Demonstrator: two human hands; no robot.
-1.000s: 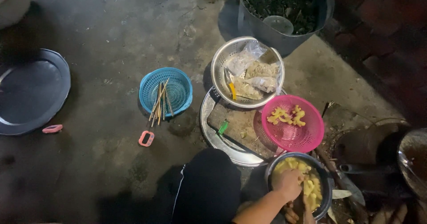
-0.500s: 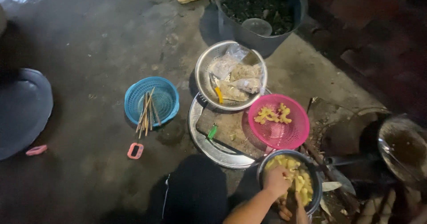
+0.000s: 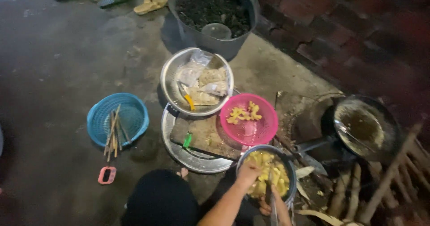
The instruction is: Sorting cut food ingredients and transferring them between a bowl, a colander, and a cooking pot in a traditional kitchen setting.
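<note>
Yellow, soft-looking cut pieces fill the round dark metal bowl at the near right; they probably crush easily. Her left hand pinches some, the right hand grips a thin dark utensil; best lifted gently from underneath

Concrete floor: blue basket, round metal tray, dark tub, sandals.

Ground: bare grey concrete floor, stained and dusty, lying under dim, uneven light; far-left edge fading into shadow. Backdrop: red brick wall running along the upper right, sitting mostly in darkness. Yellow sandals lying at the top edge
</note>
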